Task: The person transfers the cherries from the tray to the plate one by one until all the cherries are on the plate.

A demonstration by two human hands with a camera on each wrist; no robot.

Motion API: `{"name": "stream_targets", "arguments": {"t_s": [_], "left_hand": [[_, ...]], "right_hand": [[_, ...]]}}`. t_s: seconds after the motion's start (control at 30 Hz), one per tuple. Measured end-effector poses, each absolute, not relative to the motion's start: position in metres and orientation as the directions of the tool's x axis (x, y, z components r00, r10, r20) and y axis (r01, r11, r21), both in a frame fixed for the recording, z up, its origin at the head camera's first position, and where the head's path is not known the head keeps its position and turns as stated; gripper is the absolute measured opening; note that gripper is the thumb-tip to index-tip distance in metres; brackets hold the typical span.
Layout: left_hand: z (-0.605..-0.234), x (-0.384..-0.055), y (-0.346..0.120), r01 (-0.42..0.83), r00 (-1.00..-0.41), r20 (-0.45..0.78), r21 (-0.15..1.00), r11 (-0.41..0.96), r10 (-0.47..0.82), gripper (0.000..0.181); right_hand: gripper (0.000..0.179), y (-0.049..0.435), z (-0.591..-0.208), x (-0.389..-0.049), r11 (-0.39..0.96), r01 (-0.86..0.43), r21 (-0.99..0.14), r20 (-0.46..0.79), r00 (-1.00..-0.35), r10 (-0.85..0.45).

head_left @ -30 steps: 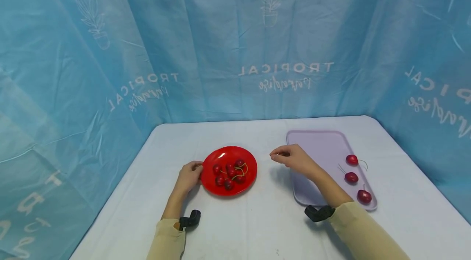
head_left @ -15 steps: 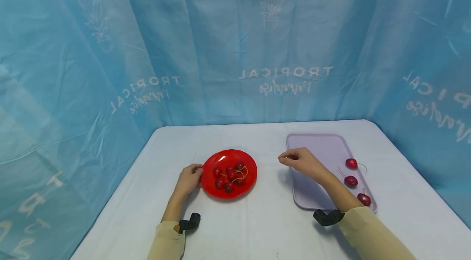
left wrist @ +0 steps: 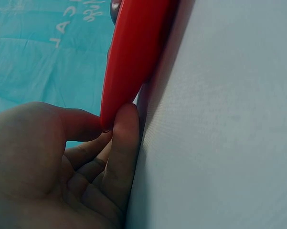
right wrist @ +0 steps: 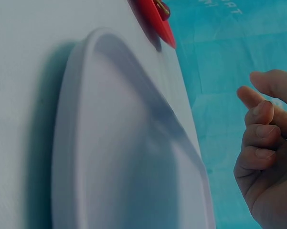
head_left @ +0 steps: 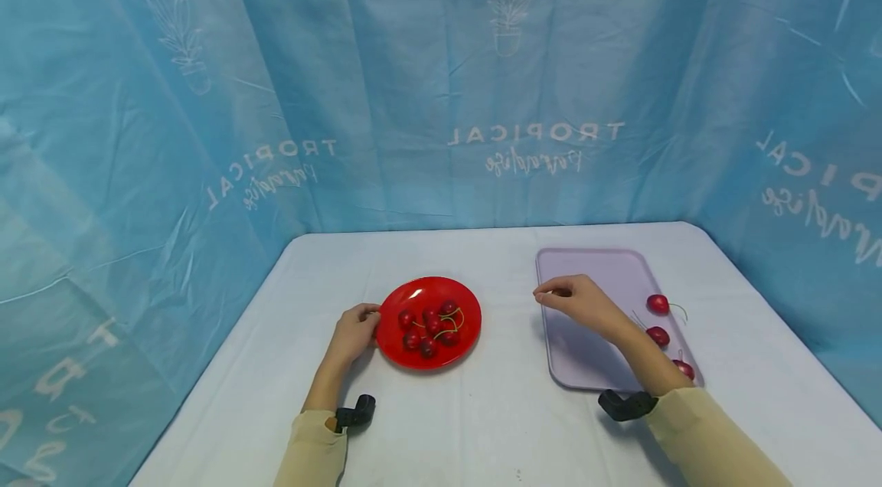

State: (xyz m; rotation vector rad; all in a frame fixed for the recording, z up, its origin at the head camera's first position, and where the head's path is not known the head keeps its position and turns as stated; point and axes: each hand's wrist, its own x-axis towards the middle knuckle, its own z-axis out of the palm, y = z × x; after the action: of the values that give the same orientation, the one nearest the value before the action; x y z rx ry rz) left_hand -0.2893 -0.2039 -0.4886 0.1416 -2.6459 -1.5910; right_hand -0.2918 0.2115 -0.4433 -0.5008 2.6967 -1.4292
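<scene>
My left hand [head_left: 354, 331] pinches the left rim of a round red plate [head_left: 396, 299]. In the left wrist view the thumb [left wrist: 83, 125] lies on the rim's upper side and a finger [left wrist: 125, 131] under it. Several dark red cherries [head_left: 432, 325] with green stems lie together on the plate. My right hand [head_left: 579, 303] hovers over the left part of a lilac tray [head_left: 606, 265]. Its fingers are loosely curled with nothing between them, as the right wrist view shows of the hand [right wrist: 272, 143]. Three cherries lie along the tray's right side, including a middle one [head_left: 658, 336].
A white-covered table [head_left: 482, 426] bears the plate and the tray, with a strip of cloth between them. Blue printed curtains [head_left: 413, 89] hang behind and at both sides. Each wrist wears a black camera mount, such as the right one [head_left: 623, 404].
My right hand has drawn back to the right, away from the plate and over the tray. The left hand keeps its pinch on the plate, and the cherries stay where they lay.
</scene>
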Motion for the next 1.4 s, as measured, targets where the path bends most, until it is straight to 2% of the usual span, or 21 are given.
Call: {"name": "stream_targets", "arguments": {"t_s": [1.4], "left_hand": [[-0.490,-0.291,-0.204,-0.048,-0.992,0.017,0.857,0.513,-0.122,0.030]], "right_hand": [[0.038,0.275,-0.449,-0.289,0.608,-0.283,-0.741,0.191,-0.958,-0.214]]}}
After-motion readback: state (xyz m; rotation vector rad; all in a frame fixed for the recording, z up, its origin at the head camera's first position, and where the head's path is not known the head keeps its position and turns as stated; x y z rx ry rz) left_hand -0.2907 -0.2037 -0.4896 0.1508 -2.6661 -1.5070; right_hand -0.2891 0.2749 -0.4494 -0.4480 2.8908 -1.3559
